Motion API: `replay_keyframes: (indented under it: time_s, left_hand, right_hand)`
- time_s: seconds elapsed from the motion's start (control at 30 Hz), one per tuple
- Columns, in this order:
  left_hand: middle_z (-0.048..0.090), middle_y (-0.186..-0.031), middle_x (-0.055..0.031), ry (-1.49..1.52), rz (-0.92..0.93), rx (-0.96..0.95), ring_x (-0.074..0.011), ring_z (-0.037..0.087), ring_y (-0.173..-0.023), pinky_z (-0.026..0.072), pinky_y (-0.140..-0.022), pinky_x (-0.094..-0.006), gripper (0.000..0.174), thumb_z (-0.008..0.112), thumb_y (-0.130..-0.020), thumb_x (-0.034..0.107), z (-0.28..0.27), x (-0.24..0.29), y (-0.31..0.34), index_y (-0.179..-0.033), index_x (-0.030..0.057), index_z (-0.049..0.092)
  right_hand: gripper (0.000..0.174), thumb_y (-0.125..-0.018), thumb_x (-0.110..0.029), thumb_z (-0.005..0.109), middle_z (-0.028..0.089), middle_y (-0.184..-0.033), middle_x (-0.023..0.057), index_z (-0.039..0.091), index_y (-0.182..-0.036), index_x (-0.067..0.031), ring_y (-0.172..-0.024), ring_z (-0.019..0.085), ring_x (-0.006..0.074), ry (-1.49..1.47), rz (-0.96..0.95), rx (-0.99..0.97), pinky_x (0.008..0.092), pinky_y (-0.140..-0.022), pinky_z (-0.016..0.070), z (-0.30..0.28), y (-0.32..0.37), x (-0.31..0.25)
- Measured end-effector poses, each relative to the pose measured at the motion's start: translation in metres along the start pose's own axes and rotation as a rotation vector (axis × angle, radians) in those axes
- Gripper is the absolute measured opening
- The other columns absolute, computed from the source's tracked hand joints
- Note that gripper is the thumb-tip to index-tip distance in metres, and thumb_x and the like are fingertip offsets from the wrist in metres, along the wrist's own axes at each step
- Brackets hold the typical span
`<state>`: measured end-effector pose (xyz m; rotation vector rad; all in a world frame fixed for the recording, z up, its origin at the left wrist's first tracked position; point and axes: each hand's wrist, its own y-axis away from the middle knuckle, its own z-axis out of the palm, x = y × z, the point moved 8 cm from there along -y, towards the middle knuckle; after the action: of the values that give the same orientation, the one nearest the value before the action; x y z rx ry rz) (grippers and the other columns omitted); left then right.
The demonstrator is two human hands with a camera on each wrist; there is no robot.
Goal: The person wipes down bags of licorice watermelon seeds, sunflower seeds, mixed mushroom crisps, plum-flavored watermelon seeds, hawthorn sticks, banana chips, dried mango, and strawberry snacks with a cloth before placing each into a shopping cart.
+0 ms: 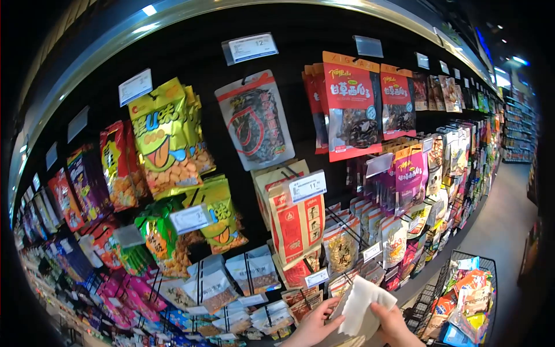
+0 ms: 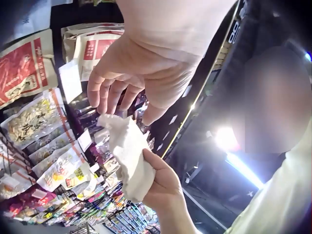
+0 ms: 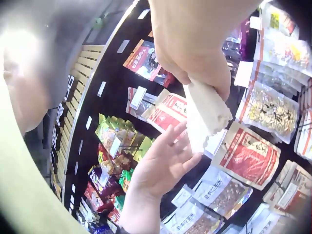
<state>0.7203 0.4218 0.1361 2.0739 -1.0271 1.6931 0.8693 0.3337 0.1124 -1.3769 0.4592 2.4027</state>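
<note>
Head view: right fingers (image 1: 379,312) pinch a white sheet (image 1: 356,305).

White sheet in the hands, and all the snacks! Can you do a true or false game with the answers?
1. The right hand pinches the white sheet. True.
2. The left hand grips a red snack bag. False: it is at the edge of the white sheet.
3. In the head view, yellow-green bags hang left of the silver pouch. True.
4. The wire basket is empty. False: packets lie in it.
5. A price tag is above the silver pouch. True.
</note>
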Motion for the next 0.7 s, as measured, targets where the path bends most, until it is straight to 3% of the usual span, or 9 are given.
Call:
replay_keyframes:
  time_s: [0.07, 0.13, 0.2, 0.3, 0.4, 0.43, 0.53, 0.6, 0.7]
  left_hand:
    - [0.056, -0.090, -0.0027, 0.122, -0.055, -0.064, -0.0083, 0.052, -0.071, 0.0443, -0.060, -0.0244, 0.042, 0.064, -0.081, 0.010, -0.013, -0.002, -0.014, -0.120, 0.0065, 0.049]
    - [0.055, -0.090, -0.0025, -0.005, 0.232, 0.004, -0.0087, 0.052, -0.073, 0.0439, -0.063, -0.0238, 0.036, 0.064, -0.081, 0.009, -0.035, 0.030, -0.025, -0.116, 0.0063, 0.053]
    - [0.055, -0.090, -0.0027, 0.065, 0.217, -0.030, -0.0090, 0.053, -0.078, 0.0433, -0.065, -0.0235, 0.031, 0.064, -0.081, 0.009, -0.044, 0.048, -0.031, -0.111, 0.0058, 0.057]
    - [0.053, -0.091, -0.0042, -0.092, 0.317, -0.037, -0.0108, 0.054, -0.082, 0.0452, -0.073, -0.0249, 0.032, 0.064, -0.081, 0.009, -0.059, 0.090, -0.041, -0.111, 0.0044, 0.056]
    - [0.056, -0.099, -0.0076, 0.148, 0.165, -0.104, -0.0162, 0.057, -0.089, 0.0454, -0.080, -0.0281, 0.032, 0.065, -0.078, 0.007, -0.064, 0.116, -0.052, -0.110, 0.0042, 0.057]
    - [0.057, -0.109, -0.0112, -0.175, 0.475, -0.056, -0.0232, 0.057, -0.099, 0.0442, -0.086, -0.0324, 0.033, 0.065, -0.076, 0.006, -0.070, 0.136, -0.058, -0.108, 0.0045, 0.058]
    - [0.056, -0.116, -0.0129, -0.159, 0.471, -0.048, -0.0276, 0.053, -0.108, 0.0420, -0.090, -0.0353, 0.034, 0.066, -0.075, 0.007, -0.074, 0.161, -0.070, -0.108, 0.0051, 0.060]
    - [0.055, -0.117, -0.0127, -0.272, 0.520, -0.029, -0.0279, 0.052, -0.110, 0.0405, -0.092, -0.0357, 0.035, 0.067, -0.074, 0.008, -0.078, 0.184, -0.076, -0.109, 0.0057, 0.060]
    - [0.054, -0.120, -0.0161, -0.349, 0.735, 0.093, -0.0286, 0.051, -0.113, 0.0387, -0.095, -0.0364, 0.036, 0.067, -0.073, 0.006, -0.085, 0.233, -0.077, -0.108, 0.0050, 0.060]
  right_hand:
    - [0.038, -0.085, -0.009, 0.053, 0.059, -0.110, 0.0077, 0.046, -0.123, -0.0028, -0.100, 0.057, 0.0209, -0.011, -0.075, 0.052, 0.0361, -0.088, 0.0452, -0.002, -0.016, -0.009]
    - [0.038, -0.086, -0.010, 0.053, 0.059, -0.110, 0.0073, 0.046, -0.122, -0.0026, -0.100, 0.057, 0.0201, -0.026, -0.154, 0.107, 0.0354, -0.088, 0.0449, 0.002, -0.027, -0.023]
    - [0.039, -0.085, -0.009, 0.053, 0.059, -0.111, 0.0071, 0.046, -0.123, -0.0022, -0.102, 0.056, 0.0196, -0.044, -0.285, 0.083, 0.0350, -0.088, 0.0446, 0.015, -0.033, -0.048]
    - [0.038, -0.087, -0.009, 0.052, 0.057, -0.111, 0.0071, 0.046, -0.123, 0.0006, -0.104, 0.053, 0.0173, -0.024, -0.452, 0.155, 0.0317, -0.091, 0.0408, 0.017, -0.045, -0.080]
    - [0.042, -0.087, -0.013, 0.053, 0.055, -0.115, 0.0084, 0.044, -0.126, 0.0001, -0.106, 0.052, 0.0179, 0.036, -0.666, 0.264, 0.0318, -0.092, 0.0400, 0.017, -0.046, -0.130]
    - [0.044, -0.087, -0.014, 0.053, 0.053, -0.117, 0.0091, 0.042, -0.127, 0.0000, -0.107, 0.051, 0.0187, 0.063, -0.701, 0.289, 0.0320, -0.092, 0.0398, 0.012, -0.050, -0.143]
    - [0.043, -0.088, -0.017, 0.053, 0.053, -0.116, 0.0104, 0.042, -0.126, 0.0020, -0.106, 0.051, 0.0194, 0.045, -0.829, 0.462, 0.0316, -0.092, 0.0396, -0.007, -0.067, -0.178]
    - [0.043, -0.088, -0.017, 0.052, 0.053, -0.116, 0.0107, 0.043, -0.125, 0.0025, -0.106, 0.052, 0.0192, 0.045, -0.886, 0.459, 0.0313, -0.092, 0.0398, -0.006, -0.081, -0.207]
    - [0.041, -0.089, -0.018, 0.052, 0.054, -0.115, 0.0113, 0.045, -0.123, 0.0033, -0.105, 0.052, 0.0191, 0.058, -0.944, 0.449, 0.0308, -0.090, 0.0407, -0.004, -0.106, -0.248]
